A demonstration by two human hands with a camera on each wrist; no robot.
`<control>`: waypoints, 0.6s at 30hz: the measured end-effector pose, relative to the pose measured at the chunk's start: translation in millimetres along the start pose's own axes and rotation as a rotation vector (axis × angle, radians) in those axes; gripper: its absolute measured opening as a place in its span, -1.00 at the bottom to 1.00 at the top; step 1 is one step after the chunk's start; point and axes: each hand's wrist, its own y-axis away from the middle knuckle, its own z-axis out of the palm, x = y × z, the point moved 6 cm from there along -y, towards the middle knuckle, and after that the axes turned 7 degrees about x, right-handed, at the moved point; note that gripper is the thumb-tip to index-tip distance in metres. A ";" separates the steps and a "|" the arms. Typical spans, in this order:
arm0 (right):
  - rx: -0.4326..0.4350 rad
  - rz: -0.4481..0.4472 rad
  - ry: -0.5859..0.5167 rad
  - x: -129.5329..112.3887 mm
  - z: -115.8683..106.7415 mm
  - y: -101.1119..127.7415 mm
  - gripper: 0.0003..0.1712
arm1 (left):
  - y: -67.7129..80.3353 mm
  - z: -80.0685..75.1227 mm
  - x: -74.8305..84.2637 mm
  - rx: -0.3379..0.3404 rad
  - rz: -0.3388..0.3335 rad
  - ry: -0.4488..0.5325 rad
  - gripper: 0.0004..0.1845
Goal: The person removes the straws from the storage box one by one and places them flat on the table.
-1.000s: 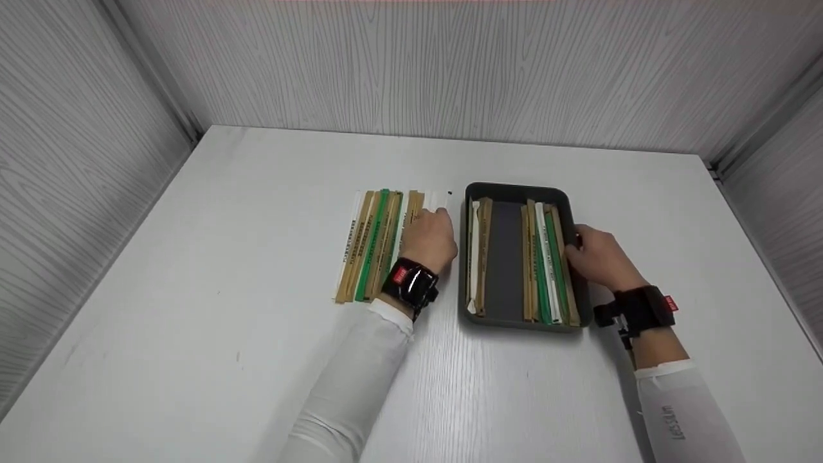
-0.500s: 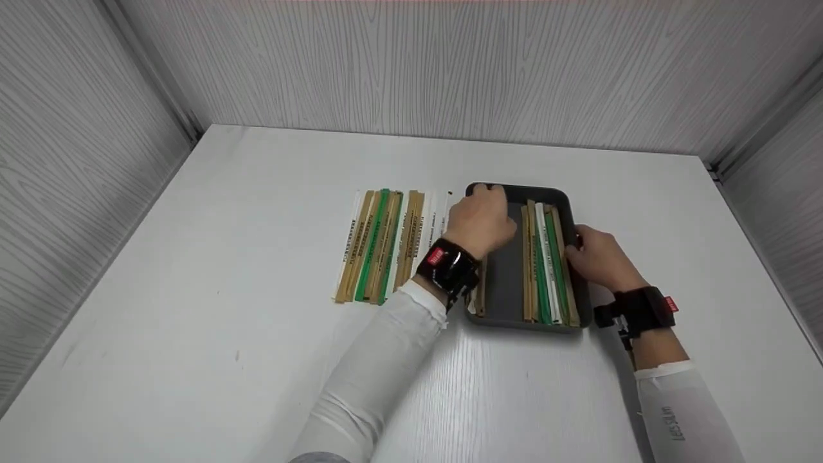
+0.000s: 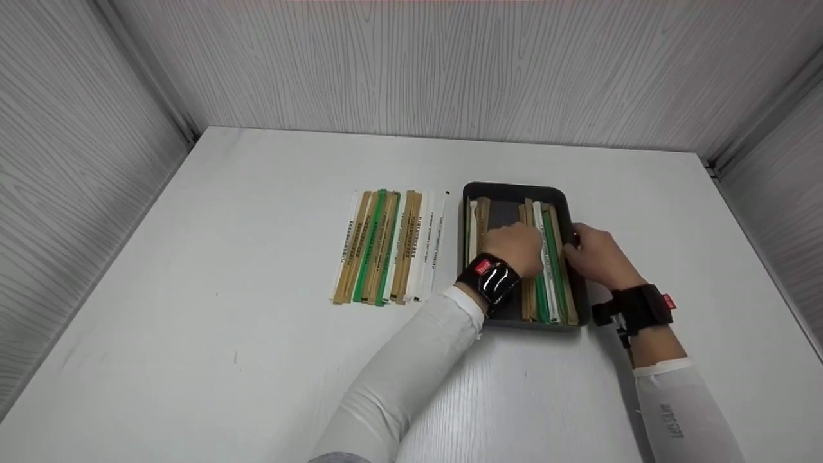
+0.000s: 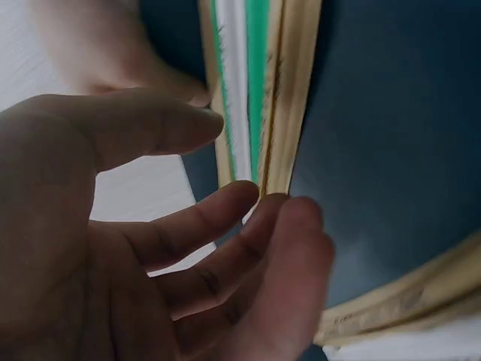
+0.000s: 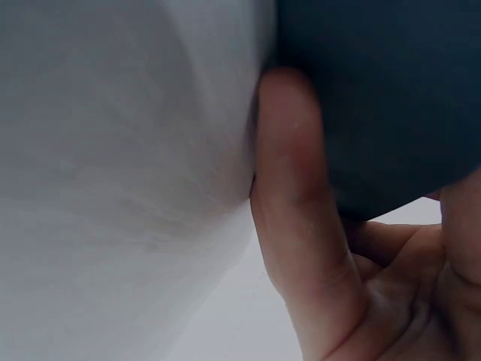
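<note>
A dark grey tray (image 3: 514, 188) holds long paper-wrapped sticks in two groups: brown and white ones (image 3: 478, 217) along its left wall, and brown, white and green ones (image 3: 554, 283) on its right side. My left hand (image 3: 514, 251) is inside the tray, fingers loosely curled. In the left wrist view its fingertips (image 4: 252, 199) touch the brown sticks (image 4: 289, 98) of the right group, gripping nothing. My right hand (image 3: 595, 257) holds the tray's right rim, with a finger (image 5: 293, 188) pressed along the tray's outer wall (image 5: 391, 98).
A neat row of several more wrapped sticks (image 3: 386, 244) lies on the white table (image 3: 257, 193) just left of the tray. Grey wood-grain walls close in the table at the back and both sides.
My left hand left the row on the table, crossed over the tray's left wall and now reaches the right group of sticks. The right hand and tray have stayed put.
</note>
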 end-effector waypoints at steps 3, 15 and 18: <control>-0.001 -0.002 0.009 0.0 0.3 -0.9 -0.56 | -1.6 6.4 3.1 -0.008 -0.010 -0.033 -0.90; 0.010 -0.034 0.021 -0.9 -0.2 -1.4 -0.54 | -7.8 16.3 1.3 0.015 -0.035 -0.042 -0.75; 0.015 -0.042 0.028 -0.9 -0.2 -1.0 -0.51 | -8.0 17.0 -0.5 0.029 -0.053 -0.020 -0.66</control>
